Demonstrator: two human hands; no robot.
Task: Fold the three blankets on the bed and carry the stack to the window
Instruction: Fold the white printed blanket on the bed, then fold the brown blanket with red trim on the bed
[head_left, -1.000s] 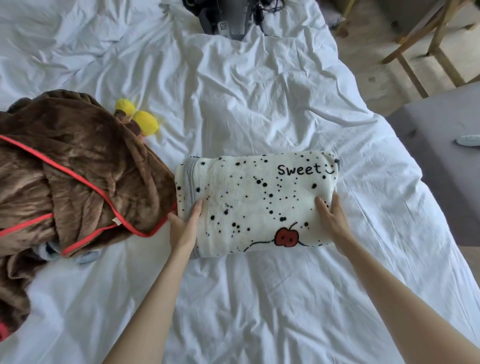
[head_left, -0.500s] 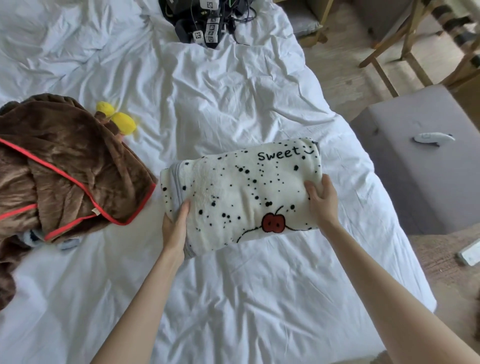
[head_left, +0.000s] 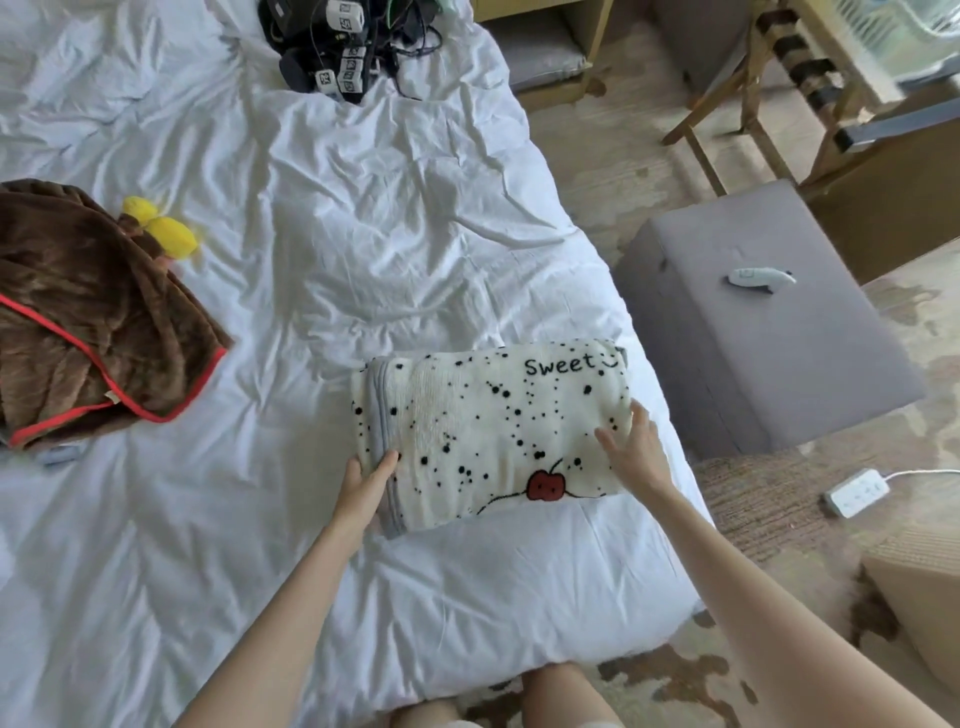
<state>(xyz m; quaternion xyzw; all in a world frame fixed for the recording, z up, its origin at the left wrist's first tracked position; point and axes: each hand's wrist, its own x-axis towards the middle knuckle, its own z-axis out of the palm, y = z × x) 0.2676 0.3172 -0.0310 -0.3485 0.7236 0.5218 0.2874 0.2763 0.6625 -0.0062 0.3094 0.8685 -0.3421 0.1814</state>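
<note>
Lying between both hands, the blanket (head_left: 488, 431) is being pinched by the left hand (head_left: 363, 488); the right hand (head_left: 636, 457) is resting flat on it.

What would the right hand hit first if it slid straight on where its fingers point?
Only more of the cream blanket that the right hand rests on, then probably the bare bed sheet beyond.

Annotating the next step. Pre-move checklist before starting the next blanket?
1. White blanket folded: ok.
2. It lies fully on the bed, near its right edge: ok.
3. Left hand free: not ok, grips the blanket's left end.
4. Right hand free: not ok, rests flat on top.
5. Brown blanket folded: not ok, crumpled heap.
6. Three blankets in view: cannot tell; pale blue scrap by the heap.
</note>
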